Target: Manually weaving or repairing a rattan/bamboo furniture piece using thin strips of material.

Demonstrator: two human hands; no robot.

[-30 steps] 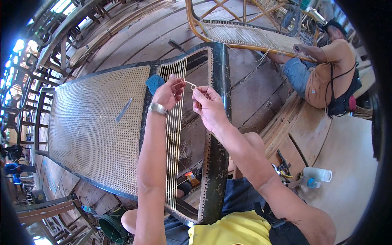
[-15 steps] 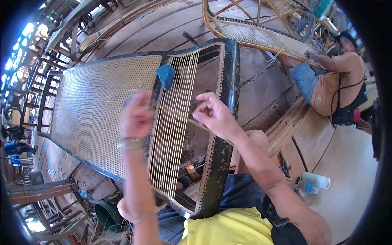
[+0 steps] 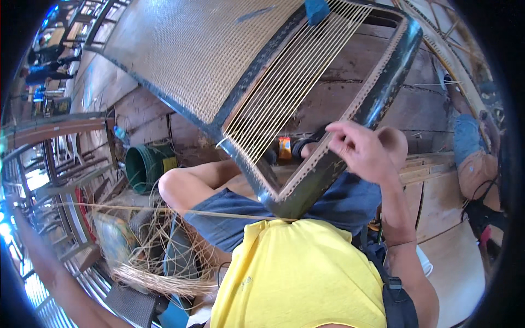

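A dark wooden frame [image 3: 301, 197] lies tilted across my lap, its edge lined with small holes. Parallel pale cane strands [image 3: 303, 76] cross its open section, beside a finished woven cane panel [image 3: 186, 49]. My right hand [image 3: 363, 153] hovers at the frame's near right rail, fingers curled; whatever they hold, if anything, is hidden. My left arm reaches out to the far left, where my left hand [image 3: 12, 210] is blurred at the picture's rim. A long single cane strand [image 3: 235, 215] stretches from near the frame's corner toward that hand. A blue piece [image 3: 316, 12] rests on the strands.
A heap of loose cane strips [image 3: 164, 276] lies to my left, below a green bucket [image 3: 145, 167]. Wooden chair frames [image 3: 65, 123] stand at the left. Another person [image 3: 476, 169] sits at the right beside a curved rattan frame [image 3: 459, 65]. A small orange packet [image 3: 285, 147] lies beneath the frame.
My left hand has swung from above the woven panel out to the far left. My right hand has shifted to the right rail. The view has turned downward and to the left.
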